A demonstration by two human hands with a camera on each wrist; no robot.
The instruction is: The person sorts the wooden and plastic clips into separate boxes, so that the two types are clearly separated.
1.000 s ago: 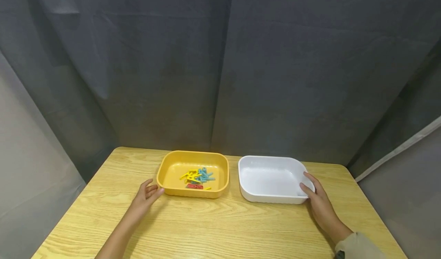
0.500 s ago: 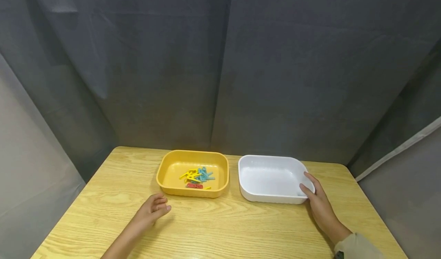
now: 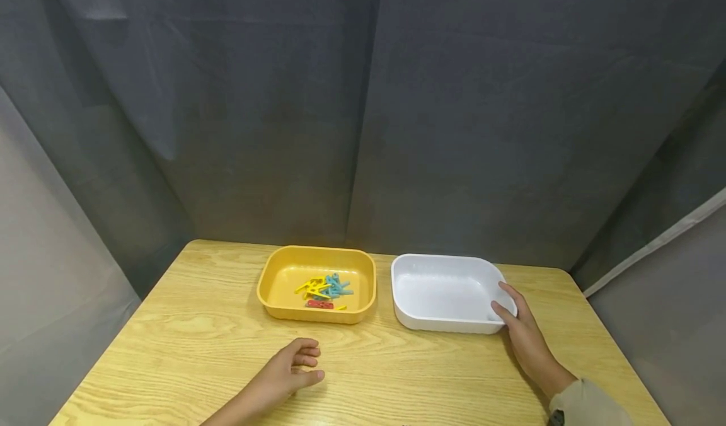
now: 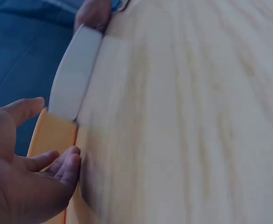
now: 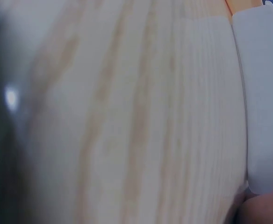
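Left hand (image 3: 286, 372) withdrawn, white tray (image 3: 448, 268) lengthwise left-right

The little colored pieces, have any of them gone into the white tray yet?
Not yet. The colored pieces all lie in the yellow tray, and nothing shows inside the white tray. The right hand grips the white tray's near right corner. The left hand rests on the table, holding nothing. So moving the pieces looks wholly undone.

Tabletop (image 3: 170, 344): light wood grain, fills the lower frame.
Curtain (image 3: 363, 111): dark grey cloth, hangs across the upper frame behind.
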